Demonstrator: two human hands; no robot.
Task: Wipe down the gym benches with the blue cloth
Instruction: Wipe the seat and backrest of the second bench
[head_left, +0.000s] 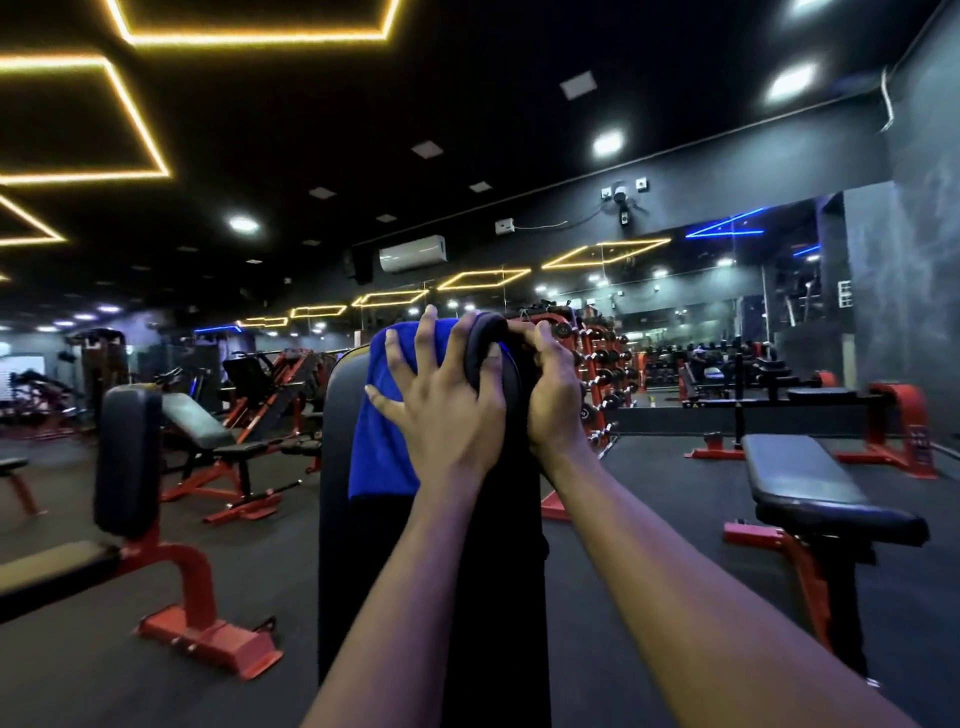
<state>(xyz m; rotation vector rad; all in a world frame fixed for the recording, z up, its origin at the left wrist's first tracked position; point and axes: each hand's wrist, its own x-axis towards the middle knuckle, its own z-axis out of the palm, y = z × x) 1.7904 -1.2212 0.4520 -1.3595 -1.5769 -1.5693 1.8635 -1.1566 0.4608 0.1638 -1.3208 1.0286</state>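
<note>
The left hand (441, 400), fingers spread, presses the blue fabric cloth (379, 421) onto the black padded upright backrest (337, 519); the right hand (556, 389) grips its top edge.

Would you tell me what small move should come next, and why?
Probably slide the left hand and cloth down the pad: the cloth is pressed at the pad's top, the right hand grips the top edge, and most of the pad lies below.

You're looking across a dark gym: black ceiling (311, 130) crossed by yellow light strips (249, 37) and round spotlights (608, 143). A white air conditioner (413, 253) hangs above the mirrored wall (701, 291) — a red dumbbell rack (602, 374) before it, grey floor (649, 545) below.
</note>
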